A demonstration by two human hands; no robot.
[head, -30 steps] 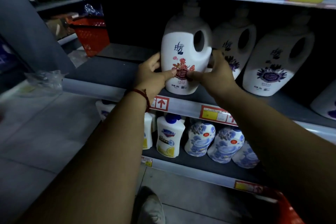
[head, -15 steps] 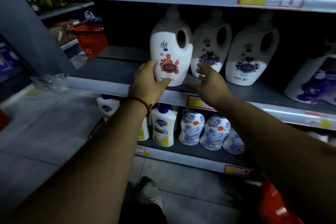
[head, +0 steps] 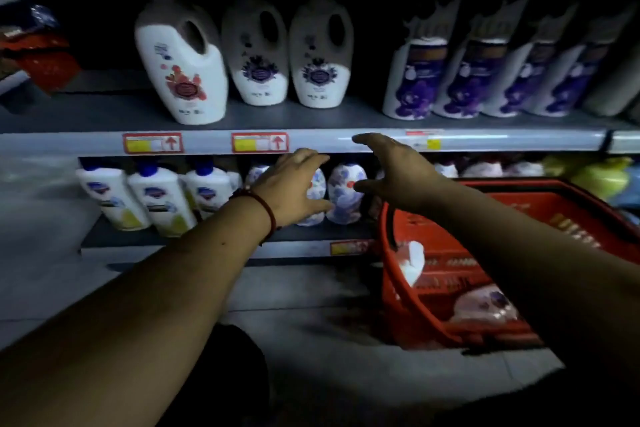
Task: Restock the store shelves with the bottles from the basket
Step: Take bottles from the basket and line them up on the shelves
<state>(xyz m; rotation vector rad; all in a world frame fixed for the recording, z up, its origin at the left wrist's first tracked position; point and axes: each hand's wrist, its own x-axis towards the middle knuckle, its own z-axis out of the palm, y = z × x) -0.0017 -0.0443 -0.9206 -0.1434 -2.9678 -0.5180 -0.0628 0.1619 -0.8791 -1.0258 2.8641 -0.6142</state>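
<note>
– Head view, shelved?
– One white handled plastic bottle with red floral label (head: 183, 80), upright on grey metal shelf (head: 104, 114).
– Remaining?
– White bottles (head: 485, 305) lying in red plastic basket (head: 561, 194). Left hand (head: 294, 184), right hand (head: 398, 177): fingers (head: 308, 158) spread, holding nothing.

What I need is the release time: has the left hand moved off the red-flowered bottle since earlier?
Yes. The left hand has come down off the red-flowered bottle to below the shelf edge.

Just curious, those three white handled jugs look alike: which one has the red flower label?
The leftmost jug, standing furthest forward. Its label is red; the middle jug and right jug have purple ones.
</note>
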